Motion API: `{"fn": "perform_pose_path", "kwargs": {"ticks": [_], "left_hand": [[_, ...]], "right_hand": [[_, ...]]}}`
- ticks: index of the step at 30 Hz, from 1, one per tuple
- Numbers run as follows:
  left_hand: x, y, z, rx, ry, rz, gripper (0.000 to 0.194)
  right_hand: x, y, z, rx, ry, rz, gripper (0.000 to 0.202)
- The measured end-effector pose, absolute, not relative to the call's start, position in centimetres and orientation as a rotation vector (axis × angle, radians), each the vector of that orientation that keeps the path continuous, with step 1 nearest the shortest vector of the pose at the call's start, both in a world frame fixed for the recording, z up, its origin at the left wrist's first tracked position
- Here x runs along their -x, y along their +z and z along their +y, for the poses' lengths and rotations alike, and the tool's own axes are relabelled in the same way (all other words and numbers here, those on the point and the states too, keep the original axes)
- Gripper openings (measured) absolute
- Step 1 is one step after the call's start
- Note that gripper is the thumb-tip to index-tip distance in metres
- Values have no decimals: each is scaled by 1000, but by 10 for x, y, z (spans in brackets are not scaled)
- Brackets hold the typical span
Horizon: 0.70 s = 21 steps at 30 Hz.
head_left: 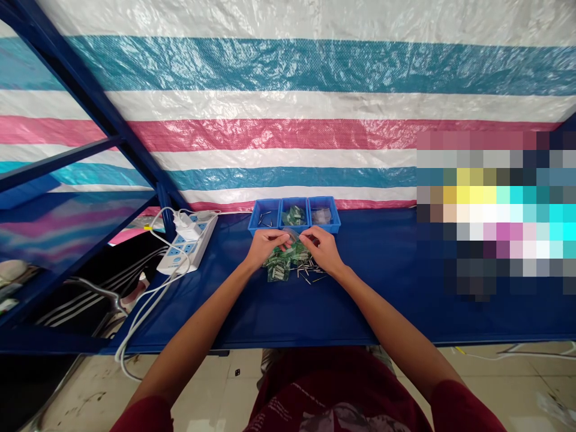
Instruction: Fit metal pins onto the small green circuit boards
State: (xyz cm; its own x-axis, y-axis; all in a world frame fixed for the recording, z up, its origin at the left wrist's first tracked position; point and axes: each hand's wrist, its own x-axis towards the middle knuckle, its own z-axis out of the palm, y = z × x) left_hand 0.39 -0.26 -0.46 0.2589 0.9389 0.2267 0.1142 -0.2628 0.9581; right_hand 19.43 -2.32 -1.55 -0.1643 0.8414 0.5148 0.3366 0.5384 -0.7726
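My left hand (266, 246) and my right hand (323, 247) are close together over a pile on the blue table. Both pinch a small clear plastic bag (294, 233) between thumb and fingers, one at each side. Below them lie several small green-tinted bags (278, 270) with short pale metal pieces inside. Loose thin metal pins (308, 271) are scattered near my right hand. Just behind stand three joined blue bins (294, 229). Metal pins (265, 219) are in the left bin, green-tinted bags (294, 215) in the middle one, clear bags (321, 216) in the right one.
A white power strip (198, 243) with a plugged-in adapter lies left on the table (288, 318), its white cables (139, 312) hanging over the front edge. A blue metal frame (108, 129) rises at the left. Striped plastic sheeting (270, 66) hangs behind. The right side is pixelated.
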Motion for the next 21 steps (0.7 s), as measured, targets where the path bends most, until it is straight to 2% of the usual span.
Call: {"fn": "perform_pose_path", "kwargs": {"ticks": [6, 13, 21], "left_hand": [[-9, -9, -5, -1455, 1132, 1015, 43], [-7, -4, -6, -1656, 1099, 1010, 33], [-7, -4, -10, -1852, 1050, 1024, 38]], "right_hand": [[-193, -16, -25, 916, 551, -1757, 32], [-193, -22, -23, 994, 470, -1759, 32], [-194, -29, -19, 984, 387, -1831, 33]]}}
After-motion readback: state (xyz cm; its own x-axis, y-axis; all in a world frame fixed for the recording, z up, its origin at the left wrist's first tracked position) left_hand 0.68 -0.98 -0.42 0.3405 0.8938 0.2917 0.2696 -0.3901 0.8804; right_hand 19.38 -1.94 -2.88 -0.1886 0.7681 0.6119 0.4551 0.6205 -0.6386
